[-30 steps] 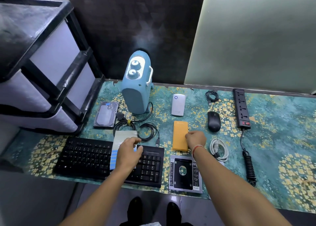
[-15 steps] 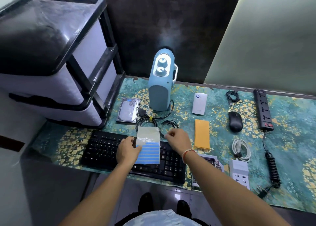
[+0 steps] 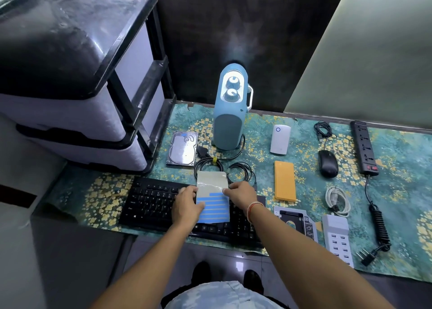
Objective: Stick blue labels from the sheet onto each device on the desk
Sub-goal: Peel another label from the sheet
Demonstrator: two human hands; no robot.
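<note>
Blue label strips on the glossy backing sheet sit over the black keyboard; left hand grips its edge, right hand pinches the top strip. Peeling looks underway; next, lift 1 cleanly.

Setting: home office or hobby desk. Evidence: floral desk mat; 1 keyboard; 1 mouse; 1 power strip; plastic drawer unit at left.

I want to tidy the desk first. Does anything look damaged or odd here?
Yes. The patterned desk cover is torn and ragged along its back edge, just left of the blue device. The devices themselves lie neatly.
</note>
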